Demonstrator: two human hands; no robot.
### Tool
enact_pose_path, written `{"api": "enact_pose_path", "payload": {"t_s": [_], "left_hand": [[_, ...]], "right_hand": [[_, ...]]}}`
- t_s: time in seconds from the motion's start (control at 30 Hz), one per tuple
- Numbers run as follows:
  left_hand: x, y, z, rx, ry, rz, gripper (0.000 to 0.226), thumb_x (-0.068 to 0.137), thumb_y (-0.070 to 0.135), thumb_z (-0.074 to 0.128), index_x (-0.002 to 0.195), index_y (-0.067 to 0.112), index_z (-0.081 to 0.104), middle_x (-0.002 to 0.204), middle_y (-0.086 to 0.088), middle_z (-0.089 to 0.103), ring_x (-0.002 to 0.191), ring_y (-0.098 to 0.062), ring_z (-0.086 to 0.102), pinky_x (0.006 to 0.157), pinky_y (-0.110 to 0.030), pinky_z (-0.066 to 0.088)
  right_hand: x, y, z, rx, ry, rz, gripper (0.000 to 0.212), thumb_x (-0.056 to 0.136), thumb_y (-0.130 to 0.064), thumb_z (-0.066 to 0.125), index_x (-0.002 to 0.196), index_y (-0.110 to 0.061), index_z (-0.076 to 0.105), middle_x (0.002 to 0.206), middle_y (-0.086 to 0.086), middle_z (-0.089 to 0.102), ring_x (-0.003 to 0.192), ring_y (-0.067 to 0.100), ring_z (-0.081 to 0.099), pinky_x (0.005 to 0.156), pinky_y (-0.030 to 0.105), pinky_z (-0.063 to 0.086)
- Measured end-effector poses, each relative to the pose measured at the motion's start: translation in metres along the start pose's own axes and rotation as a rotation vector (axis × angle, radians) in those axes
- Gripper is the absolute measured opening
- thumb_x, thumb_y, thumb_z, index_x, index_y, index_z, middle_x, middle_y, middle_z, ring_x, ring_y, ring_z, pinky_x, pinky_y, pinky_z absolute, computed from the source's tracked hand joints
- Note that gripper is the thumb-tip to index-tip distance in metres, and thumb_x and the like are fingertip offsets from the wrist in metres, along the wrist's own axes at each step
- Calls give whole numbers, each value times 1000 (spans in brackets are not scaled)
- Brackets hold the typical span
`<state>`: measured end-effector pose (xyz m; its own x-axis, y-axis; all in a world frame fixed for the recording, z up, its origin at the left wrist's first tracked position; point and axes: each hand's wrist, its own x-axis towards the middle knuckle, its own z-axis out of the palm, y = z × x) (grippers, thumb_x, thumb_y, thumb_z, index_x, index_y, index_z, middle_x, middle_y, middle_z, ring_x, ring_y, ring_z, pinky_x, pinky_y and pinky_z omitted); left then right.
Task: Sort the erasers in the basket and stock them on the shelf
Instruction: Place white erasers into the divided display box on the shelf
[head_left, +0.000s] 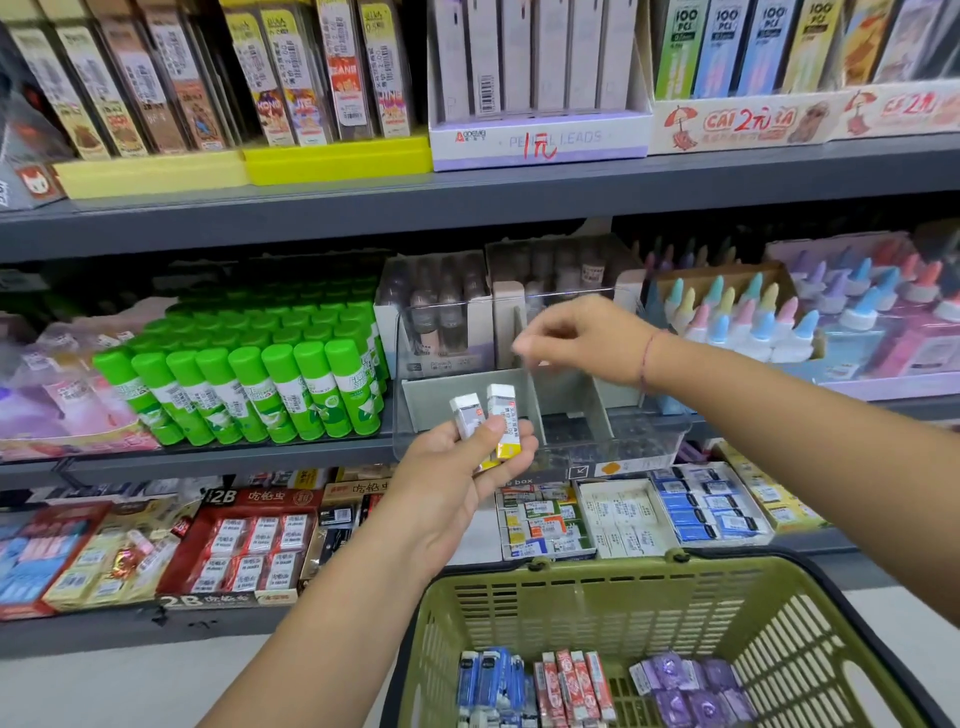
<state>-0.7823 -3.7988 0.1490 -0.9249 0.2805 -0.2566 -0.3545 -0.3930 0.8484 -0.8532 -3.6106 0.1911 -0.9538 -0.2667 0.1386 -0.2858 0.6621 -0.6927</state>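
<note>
The grey shelf (467, 202) fills the far side of your view, packed with stationery, with green glue sticks (260, 384) at the left of its middle tier. Near you on the right sits the green basket (571, 571), its erasers lying in blue (488, 680), red (571, 680) and purple (691, 686) groups, which suggests the sorting is largely done. On the middle tier, just right of the glue sticks, a clear bin (623, 441) with card dividers (535, 400) looks like the place you are stocking. Your right hand (587, 338) hangs above that bin with its fingertips drawn together, but they are blurred, so I cannot tell whether they pinch anything. Your left hand (447, 483) is raised just in front of the bin and grips two white erasers (467, 413) upright between thumb and fingers, one grey-sleeved and one yellow-sleeved, likely held there as a ready supply so the right hand can take them one at a time.
</note>
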Motion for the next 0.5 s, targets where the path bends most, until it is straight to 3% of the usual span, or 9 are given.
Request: {"api": "enact_pose_path", "payload": {"t_s": [0.07, 0.17, 0.23, 0.37, 0.5], "left_hand": [[-1, 0, 1, 14, -15, 13, 13, 92, 8, 56, 103, 4, 63, 95, -16, 73, 89, -23, 72, 65, -22, 56], [-1, 0, 2, 37, -5, 38, 15, 91, 8, 58, 104, 2, 63, 94, -16, 73, 90, -25, 72, 66, -21, 56], [-1, 2, 1, 44, 15, 53, 16, 93, 9, 56, 105, 0, 62, 94, -17, 73, 90, -25, 72, 66, -21, 57], [0, 7, -3, 5, 78, 52, 18, 98, 10, 48, 106, -2, 58, 94, -19, 72, 85, -24, 72, 70, -24, 59], [2, 9, -2, -20, 99, 31, 18, 101, 12, 43, 108, -1, 54, 97, -21, 71, 86, -26, 72, 72, -28, 59]], "right_hand": [[-9, -11, 11, 126, -186, 36, 20, 84, -40, 66, 87, -21, 74, 79, -12, 71, 69, -2, 61, 67, 20, 51], [-16, -15, 14, 256, -273, 52, 3, 81, -24, 73, 81, -21, 74, 68, -12, 67, 63, -3, 57, 59, 13, 46], [-14, -13, 2, 312, -199, 43, 2, 81, -16, 72, 80, -18, 73, 66, -9, 66, 60, -1, 56, 56, 14, 45], [5, 0, -45, 230, 220, 41, 14, 81, -7, 71, 93, -1, 71, 66, 1, 65, 51, -2, 55, 53, 11, 47], [17, 12, -62, 14, 207, 95, 17, 78, -7, 75, 94, -5, 69, 69, -3, 66, 55, -3, 56, 69, 9, 47]]}}
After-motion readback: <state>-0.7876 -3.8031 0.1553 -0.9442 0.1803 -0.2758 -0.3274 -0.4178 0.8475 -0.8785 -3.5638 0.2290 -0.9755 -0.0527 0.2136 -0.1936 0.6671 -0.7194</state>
